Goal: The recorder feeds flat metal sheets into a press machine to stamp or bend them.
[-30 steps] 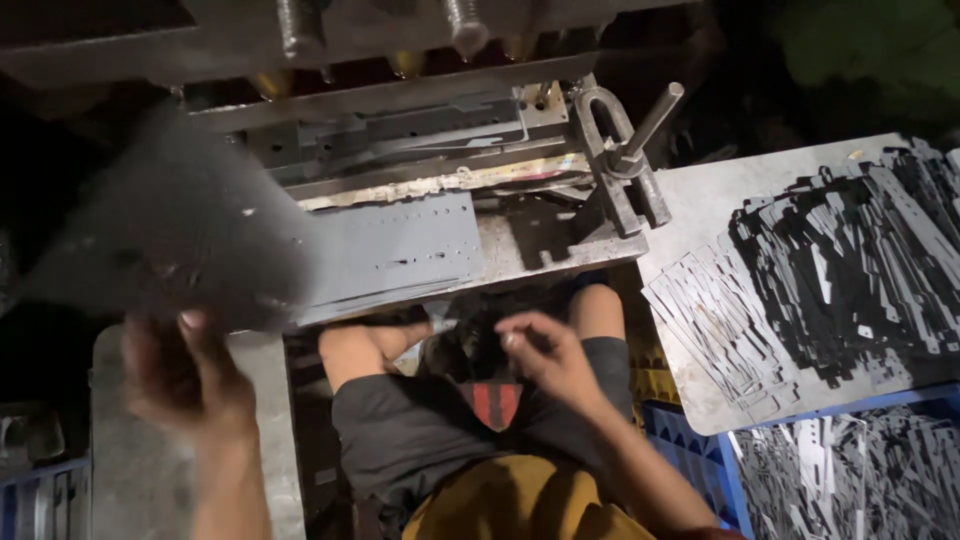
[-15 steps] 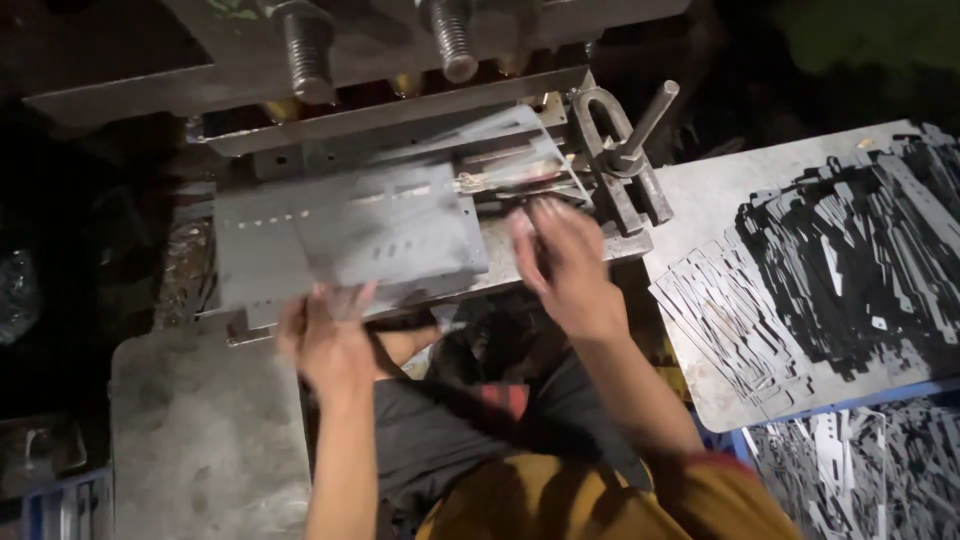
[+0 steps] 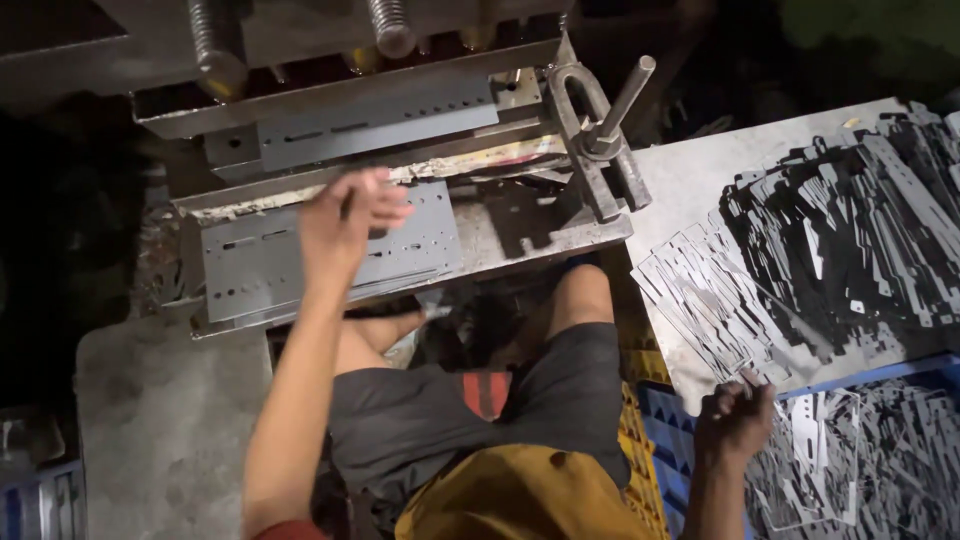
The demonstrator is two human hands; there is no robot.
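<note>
1. A grey metal sheet (image 3: 325, 255) is lying flat on the bed of a press (image 3: 400, 120), just in front of the die block (image 3: 370, 115).
2. The sheet is rectangular and thin, with short slots near its left end and rows of small round holes toward its right end. Its surface is dull and uniform in colour.
3. The left hand (image 3: 345, 215) is resting over the middle of the sheet, fingers extended and spread toward the right. It is touching the sheet's upper part; the palm is not closed around anything, so the hand is flat and unclenched.
4. The right hand (image 3: 735, 420) is hanging low at the right, at the edge of a blue crate (image 3: 900, 460). Its fingers are curled, and the fingertips are pinching the edge of a thin cut-out metal piece (image 3: 810, 460) lying in the crate.
5. A metal table (image 3: 690, 180) is standing right of the press and is carrying a large fanned pile of dark punched strips (image 3: 850, 230).
6. A clamp with a lever handle (image 3: 600, 130) is sitting at the right end of the press bed.
7. The person's knees (image 3: 580, 290) are tucked under the front edge of the bed.
8. A yellow crate (image 3: 640, 440) is showing beside the blue crate.
</note>
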